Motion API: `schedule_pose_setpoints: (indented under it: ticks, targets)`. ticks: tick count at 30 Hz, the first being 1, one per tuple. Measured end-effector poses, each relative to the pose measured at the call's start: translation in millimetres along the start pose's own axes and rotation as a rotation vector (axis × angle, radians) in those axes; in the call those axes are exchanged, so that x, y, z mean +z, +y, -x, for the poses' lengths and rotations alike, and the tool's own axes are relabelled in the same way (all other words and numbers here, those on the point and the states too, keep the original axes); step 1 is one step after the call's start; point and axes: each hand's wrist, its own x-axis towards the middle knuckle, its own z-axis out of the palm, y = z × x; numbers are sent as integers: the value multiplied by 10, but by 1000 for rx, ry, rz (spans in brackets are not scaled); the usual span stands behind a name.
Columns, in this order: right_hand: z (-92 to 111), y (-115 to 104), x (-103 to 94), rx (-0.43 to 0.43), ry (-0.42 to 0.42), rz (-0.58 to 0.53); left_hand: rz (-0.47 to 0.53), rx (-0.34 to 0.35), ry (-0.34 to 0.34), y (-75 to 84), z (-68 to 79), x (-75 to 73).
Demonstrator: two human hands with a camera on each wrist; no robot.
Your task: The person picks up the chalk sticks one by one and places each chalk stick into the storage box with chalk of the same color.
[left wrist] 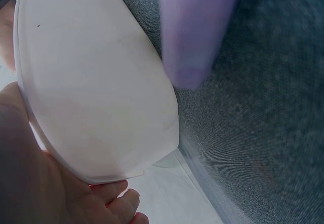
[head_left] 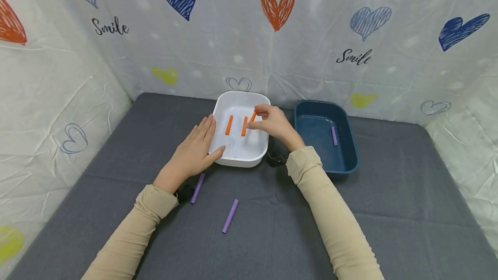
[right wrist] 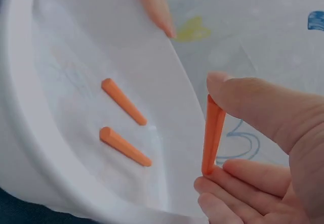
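Note:
My right hand [head_left: 275, 123] pinches an orange stick [right wrist: 213, 133] end to end between thumb and fingers, over the right side of a white tub [head_left: 237, 161]. Inside that tub lie two more orange sticks [head_left: 229, 125], apart from each other; the right wrist view shows both. Along the tub's left rim rests my left hand [head_left: 192, 148], fingers straight and thumb spread over the near left corner. The left wrist view has the tub's outer wall [left wrist: 96, 82] with fingers at its rim.
Right of the white tub stands a dark blue tub [head_left: 317, 128] holding one purple stick [head_left: 334, 136]. Two purple sticks lie on the grey cloth [head_left: 264, 237]: one [head_left: 197, 188] by my left wrist, another [head_left: 230, 216] nearer the front. Behind hangs a heart-printed curtain [head_left: 233, 46].

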Motion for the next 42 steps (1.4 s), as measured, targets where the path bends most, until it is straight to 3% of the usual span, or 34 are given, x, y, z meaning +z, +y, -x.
schedule_pose_setpoints:
  ticks: [13, 27, 31, 42]
  targets:
    - [-121, 31, 182, -6, 183, -47, 7, 9, 9, -20, -3, 22]
    - [-199, -36, 151, 55, 145, 5, 4, 2, 0, 10, -4, 1]
    - [-203, -6, 202, 18, 200, 5, 6, 6, -5, 8, -7, 10]
    - [-225, 86, 351, -73, 296, 139, -2, 2, 0, -11, -11, 12]
